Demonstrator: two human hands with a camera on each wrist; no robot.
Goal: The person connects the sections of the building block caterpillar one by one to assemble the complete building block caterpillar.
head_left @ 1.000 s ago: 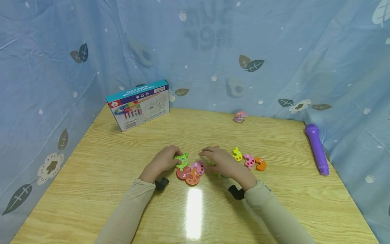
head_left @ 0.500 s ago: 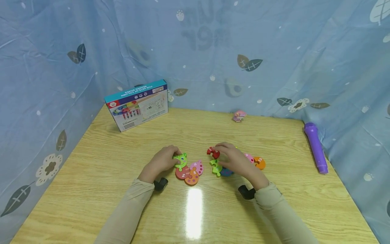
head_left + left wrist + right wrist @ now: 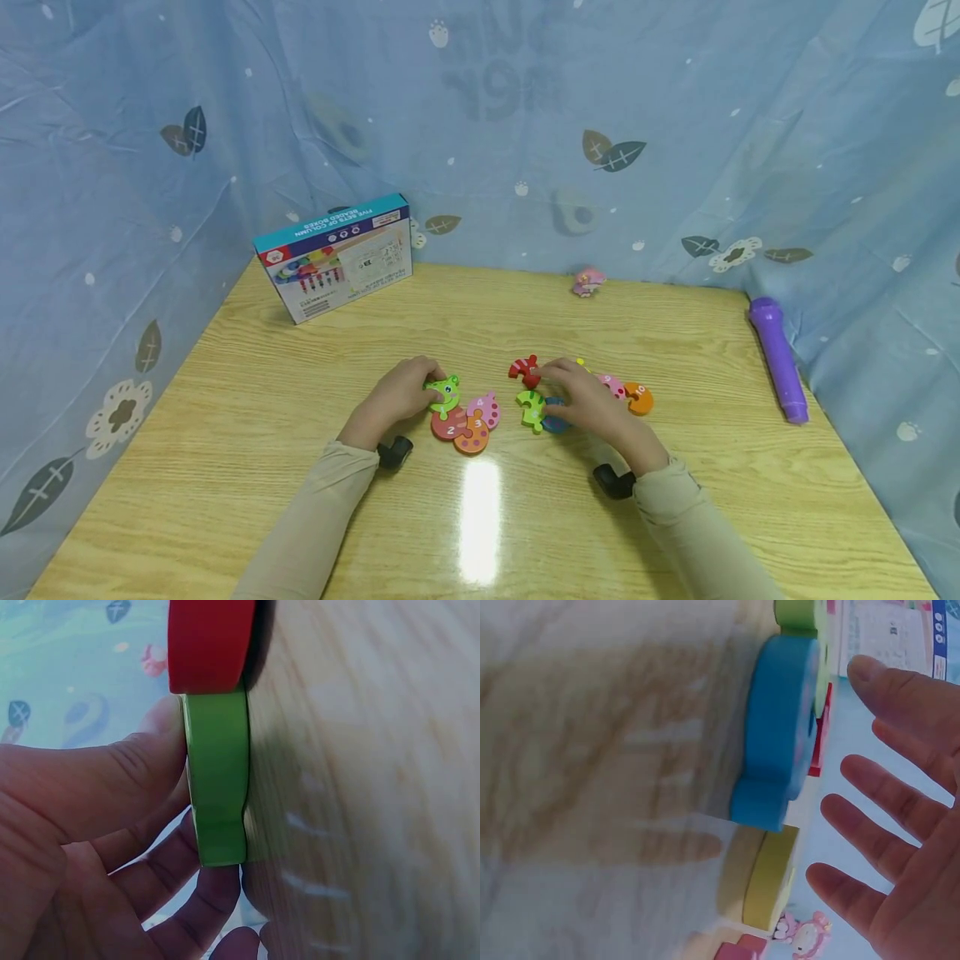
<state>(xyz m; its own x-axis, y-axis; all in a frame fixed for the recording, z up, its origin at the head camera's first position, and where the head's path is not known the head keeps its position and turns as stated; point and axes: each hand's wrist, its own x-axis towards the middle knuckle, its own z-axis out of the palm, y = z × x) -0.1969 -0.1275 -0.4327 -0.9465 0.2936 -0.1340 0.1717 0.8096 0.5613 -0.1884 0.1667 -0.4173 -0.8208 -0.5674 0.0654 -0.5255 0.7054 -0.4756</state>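
Note:
My left hand (image 3: 397, 396) holds a green puzzle piece with a face (image 3: 444, 394), flat on the table; the left wrist view shows thumb and fingers at the green piece's (image 3: 217, 772) edge. Joined to it are a red piece marked 2 (image 3: 447, 425), an orange piece marked 3 (image 3: 471, 440) and a pink piece marked 4 (image 3: 485, 410). Over other loose pieces hovers my right hand (image 3: 592, 404), its fingers spread and holding nothing. Near its fingertips lie a red piece (image 3: 524, 372), a light green piece (image 3: 531, 410) and a blue piece (image 3: 780, 720).
Right of these lie a yellow piece (image 3: 771, 879), a pink piece (image 3: 615, 386) and an orange piece marked 10 (image 3: 640, 398). A cardboard box (image 3: 337, 258) stands back left. A small pink figure (image 3: 588, 282) sits at the rear, and a purple toy microphone (image 3: 780, 358) lies far right.
My right hand has moved rightward, uncovering the red, light green and blue pieces. The red piece has shifted slightly under its fingertips. My left hand stays on the green face piece.

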